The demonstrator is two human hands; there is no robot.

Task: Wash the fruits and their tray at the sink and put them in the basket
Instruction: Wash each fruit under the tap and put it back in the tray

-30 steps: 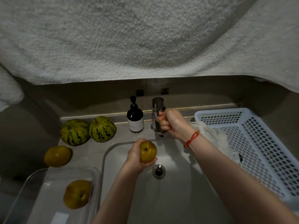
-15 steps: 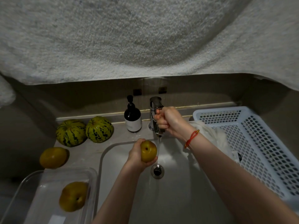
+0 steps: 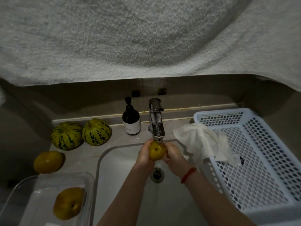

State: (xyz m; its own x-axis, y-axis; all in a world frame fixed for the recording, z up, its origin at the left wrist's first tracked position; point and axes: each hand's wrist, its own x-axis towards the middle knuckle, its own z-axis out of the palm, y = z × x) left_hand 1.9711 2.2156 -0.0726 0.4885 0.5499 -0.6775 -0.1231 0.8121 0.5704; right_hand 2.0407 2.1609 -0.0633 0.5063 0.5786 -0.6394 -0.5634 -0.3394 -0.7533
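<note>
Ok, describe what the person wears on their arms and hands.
Both forearms are bare, no sleeves in view. The right wrist carries a thin red string bracelet. The left hand and right hand wear no gloves; I see no rings or watch.

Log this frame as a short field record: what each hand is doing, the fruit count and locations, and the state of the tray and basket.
left hand: left hand grips the yellow fruit from its left
right hand: right hand holds the same fruit from its right
position: under the faucet spout, above the sink
unwashed fruit: two striped melons and one yellow fruit on the counter; one yellow fruit in the clear tray
basket: white basket holds no fruit; a white cloth drapes over its rim
other: soap bottle beside the faucet
</note>
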